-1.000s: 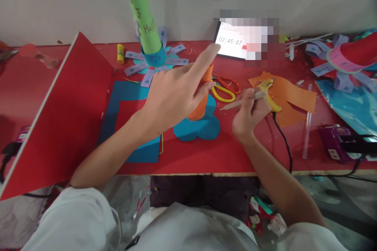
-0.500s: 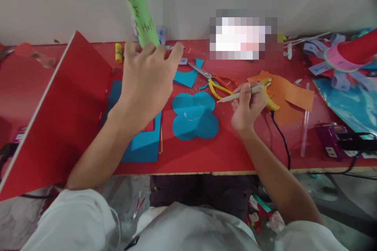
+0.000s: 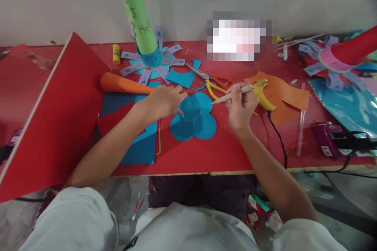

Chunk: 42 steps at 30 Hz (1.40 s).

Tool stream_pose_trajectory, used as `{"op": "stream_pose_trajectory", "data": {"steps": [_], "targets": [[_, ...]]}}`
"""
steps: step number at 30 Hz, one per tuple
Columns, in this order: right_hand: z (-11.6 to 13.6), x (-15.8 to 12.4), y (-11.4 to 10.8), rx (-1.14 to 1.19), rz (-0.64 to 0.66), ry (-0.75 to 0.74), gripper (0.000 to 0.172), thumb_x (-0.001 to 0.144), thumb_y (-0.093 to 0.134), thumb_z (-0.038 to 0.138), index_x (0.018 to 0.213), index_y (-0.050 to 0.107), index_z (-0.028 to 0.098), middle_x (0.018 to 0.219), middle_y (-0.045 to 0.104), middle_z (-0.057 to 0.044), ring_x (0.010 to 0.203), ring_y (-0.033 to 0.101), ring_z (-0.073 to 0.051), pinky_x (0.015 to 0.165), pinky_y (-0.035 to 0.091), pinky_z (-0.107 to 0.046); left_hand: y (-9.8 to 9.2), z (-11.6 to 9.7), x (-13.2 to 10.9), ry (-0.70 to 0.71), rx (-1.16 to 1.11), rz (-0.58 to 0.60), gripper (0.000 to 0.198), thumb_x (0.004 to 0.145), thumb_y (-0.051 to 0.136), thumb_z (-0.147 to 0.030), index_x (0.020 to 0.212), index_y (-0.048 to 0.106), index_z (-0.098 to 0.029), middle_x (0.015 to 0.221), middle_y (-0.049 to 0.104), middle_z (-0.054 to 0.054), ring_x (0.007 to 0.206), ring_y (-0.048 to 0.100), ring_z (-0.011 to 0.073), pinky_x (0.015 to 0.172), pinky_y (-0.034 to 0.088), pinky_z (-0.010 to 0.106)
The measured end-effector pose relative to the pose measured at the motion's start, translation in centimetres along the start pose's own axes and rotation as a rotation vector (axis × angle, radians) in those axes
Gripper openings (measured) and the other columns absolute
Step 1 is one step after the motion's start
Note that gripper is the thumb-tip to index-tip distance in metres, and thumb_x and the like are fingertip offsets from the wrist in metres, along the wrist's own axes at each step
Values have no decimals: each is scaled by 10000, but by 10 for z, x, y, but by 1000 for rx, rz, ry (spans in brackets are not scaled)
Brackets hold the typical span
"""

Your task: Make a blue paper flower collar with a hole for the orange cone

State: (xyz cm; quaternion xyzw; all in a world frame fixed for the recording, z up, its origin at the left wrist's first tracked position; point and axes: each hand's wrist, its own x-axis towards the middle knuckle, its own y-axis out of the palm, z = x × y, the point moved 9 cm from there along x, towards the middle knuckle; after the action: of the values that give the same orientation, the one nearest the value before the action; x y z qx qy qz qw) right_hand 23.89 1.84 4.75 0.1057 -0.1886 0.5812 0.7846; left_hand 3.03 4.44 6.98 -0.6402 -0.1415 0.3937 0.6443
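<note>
A blue four-petalled paper flower (image 3: pixel 203 123) lies flat on the red tabletop, with a circle outline marked in its middle. Over its upper left petal is my left hand (image 3: pixel 163 102), fingers apart and holding nothing; the fingertips reach the paper, though whether they press on it I cannot tell. My right hand (image 3: pixel 242 111) grips a whitish pen (image 3: pixel 231 95), its tip pointing left beside the upper right petal. Behind my left hand lies an orange paper cone (image 3: pixel 126 83), partly hidden. Scissors (image 3: pixel 210 80) with yellow and red handles lie just beyond the flower.
A green paper tube (image 3: pixel 140 19) stands on a strip-petalled base at the back. Near it is a glue stick (image 3: pixel 116 54). A yellow glue gun (image 3: pixel 264 96) with a black cord lies on orange paper (image 3: pixel 294 92). A red board (image 3: pixel 59 113) stands upright at left.
My left hand has moved from in front of the green tube down to the blue flower, uncovering the tube's base and the orange cone. My right hand still holds the pen.
</note>
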Motion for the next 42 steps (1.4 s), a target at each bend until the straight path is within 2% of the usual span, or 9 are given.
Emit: {"op": "stream_pose_trajectory", "data": {"steps": [3, 9, 12, 16, 21, 26, 34, 37, 42], "targets": [[3, -2, -8, 69, -104, -18, 444, 1056, 649, 636, 824, 607, 260, 616, 472, 57, 447, 391, -85, 445, 343, -275, 3, -3, 0, -14, 6, 62, 519, 1009, 784, -418, 1402, 632, -114, 1384, 704, 207, 1067, 762, 374, 764, 498, 382], [13, -1, 0, 60, -61, -23, 399, 1053, 676, 603, 866, 644, 252, 597, 484, 67, 449, 410, -81, 449, 343, -263, 6, -4, -3, -74, -57, 146, 468, 1038, 736, -503, 1302, 648, -128, 1091, 798, 157, 974, 777, 349, 688, 427, 345], [18, 0, 4, 50, -27, -12, 363, 1045, 690, 604, 947, 695, 254, 640, 570, 53, 466, 431, -79, 450, 333, -257, 0, -4, 1, -72, -33, 53, 440, 1058, 712, -490, 1267, 685, -104, 1211, 763, 197, 1105, 749, 375, 737, 472, 363], [18, 1, 7, 53, -3, 22, 395, 1029, 684, 658, 981, 706, 266, 647, 606, 48, 477, 442, -87, 453, 350, -249, -12, -3, 11, -86, -67, -142, 458, 1083, 688, -412, 1443, 629, -136, 1409, 665, 192, 1290, 666, 369, 809, 525, 370], [15, 1, 8, 72, 17, 41, 407, 1016, 703, 663, 975, 717, 258, 653, 613, 45, 472, 453, -82, 445, 342, -249, 5, -10, 20, -109, -61, -151, 636, 1086, 663, -494, 1593, 519, -138, 1468, 634, 217, 1344, 621, 393, 885, 536, 414], [12, 1, 13, 84, 50, 61, 421, 1016, 699, 670, 979, 715, 250, 669, 635, 43, 472, 444, -74, 450, 336, -246, 14, -11, 21, -185, 10, -185, 650, 1094, 576, -604, 1433, 619, -51, 1344, 696, 245, 1232, 662, 414, 1013, 483, 518], [9, 3, 12, 57, 58, 86, 460, 998, 691, 707, 979, 720, 248, 646, 609, 43, 481, 462, -90, 459, 346, -259, 19, -12, 23, -206, 22, -85, 678, 1157, 362, -607, 1131, 791, -83, 1136, 800, 243, 1098, 749, 391, 941, 512, 502], [7, 3, 12, 47, 73, 89, 460, 1010, 680, 698, 1004, 747, 243, 661, 623, 35, 492, 467, -91, 469, 357, -262, 10, -10, 19, -205, -28, -225, 584, 1169, 346, -501, 1243, 753, -90, 1202, 777, 243, 1140, 737, 402, 943, 521, 524], [1, 2, 16, 51, 99, 117, 492, 1027, 643, 710, 1095, 780, 243, 702, 661, 23, 493, 473, -91, 480, 388, -268, 12, -6, 18, -52, -119, -476, 518, 1157, 330, -354, 1523, 615, -124, 1547, 628, 240, 1395, 619, 394, 1251, 380, 614]]}}
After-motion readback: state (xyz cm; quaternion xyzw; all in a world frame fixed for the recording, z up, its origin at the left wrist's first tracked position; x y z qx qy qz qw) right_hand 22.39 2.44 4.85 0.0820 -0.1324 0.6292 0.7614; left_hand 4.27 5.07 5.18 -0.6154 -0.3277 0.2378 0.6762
